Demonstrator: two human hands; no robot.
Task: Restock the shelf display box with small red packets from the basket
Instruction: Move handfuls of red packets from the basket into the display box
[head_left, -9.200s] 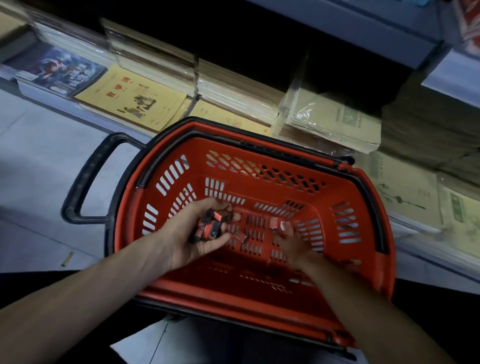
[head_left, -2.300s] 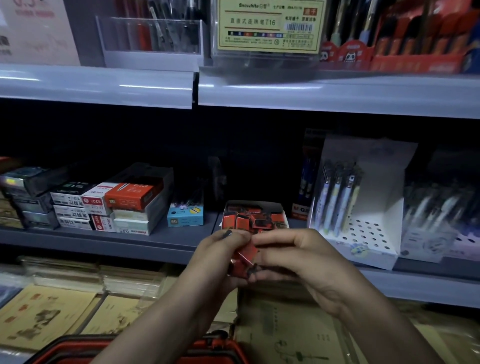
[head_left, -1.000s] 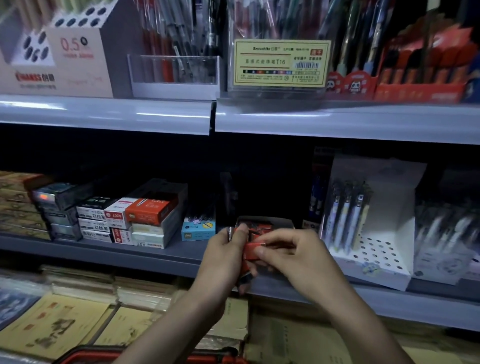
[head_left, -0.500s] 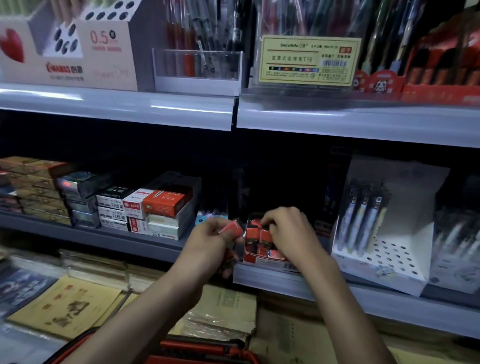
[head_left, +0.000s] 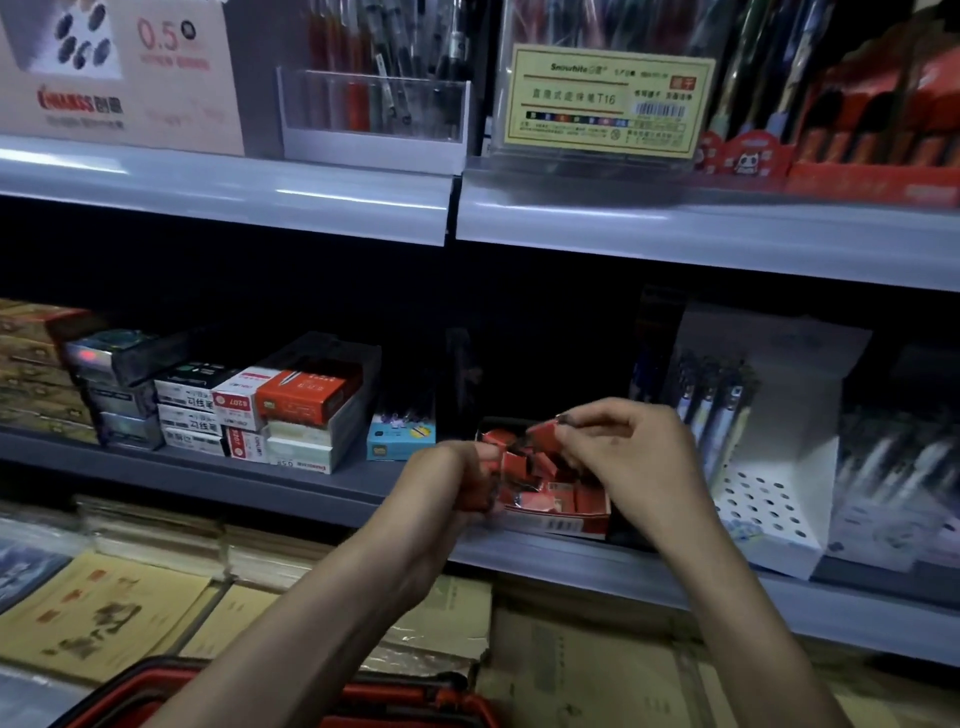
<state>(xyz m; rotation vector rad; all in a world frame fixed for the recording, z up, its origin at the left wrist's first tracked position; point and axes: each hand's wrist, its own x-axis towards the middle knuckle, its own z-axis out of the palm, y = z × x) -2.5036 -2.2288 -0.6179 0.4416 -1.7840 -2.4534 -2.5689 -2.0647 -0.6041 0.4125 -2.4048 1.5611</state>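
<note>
The right hand (head_left: 631, 457) is pinching one small red packet (head_left: 543, 434) between thumb and fingertips, holding it just above the display box (head_left: 561, 522). At its 9 o'clock, the left hand (head_left: 441, 486) is curling round spare packets (head_left: 480, 501), just beside the box. The basket (head_left: 415, 696) is sitting at the view's 6 o'clock, below the shelf (head_left: 234, 483).

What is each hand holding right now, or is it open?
Left hand: closed, grips a few red packets.
Right hand: closed, pinches one red packet above the display box.
</note>
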